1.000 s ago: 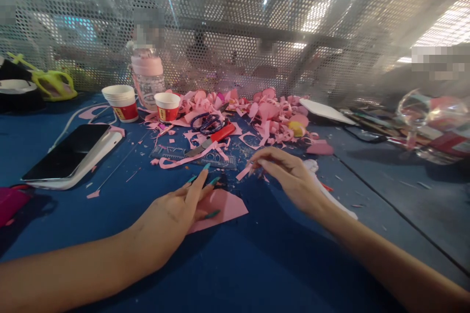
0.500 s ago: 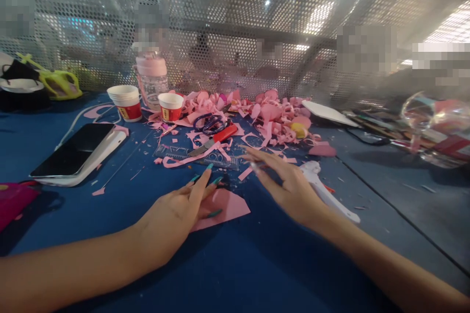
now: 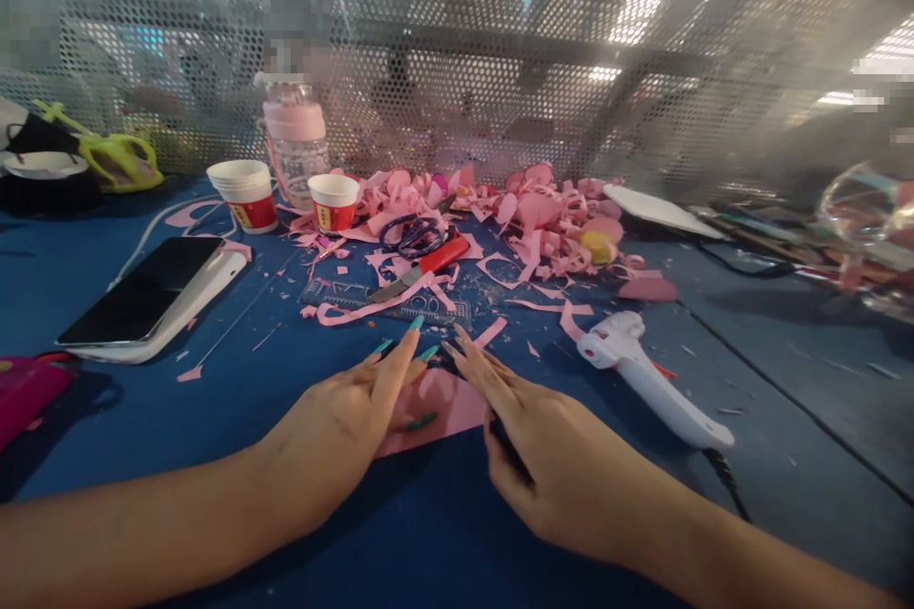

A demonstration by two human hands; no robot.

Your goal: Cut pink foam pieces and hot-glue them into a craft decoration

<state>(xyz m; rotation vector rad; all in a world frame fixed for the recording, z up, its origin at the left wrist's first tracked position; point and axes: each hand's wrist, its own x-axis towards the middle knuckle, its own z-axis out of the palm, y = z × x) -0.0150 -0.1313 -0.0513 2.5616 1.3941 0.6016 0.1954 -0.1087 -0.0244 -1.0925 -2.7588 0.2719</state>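
Head view shows two bare arms low in the picture. Both hands lie flat with fingers spread, holding nothing. The left hand presses on a pink paper piece on the blue surface. The right hand rests on the same paper, touching its right edge. It looks like the paper is being held flat; next it seems to need a careful fold or cut. Just past the right hand lies a white glue gun. To the left lies a phone. Farther back are a red knife, scissors, pink scraps, paper cups and a bottle.
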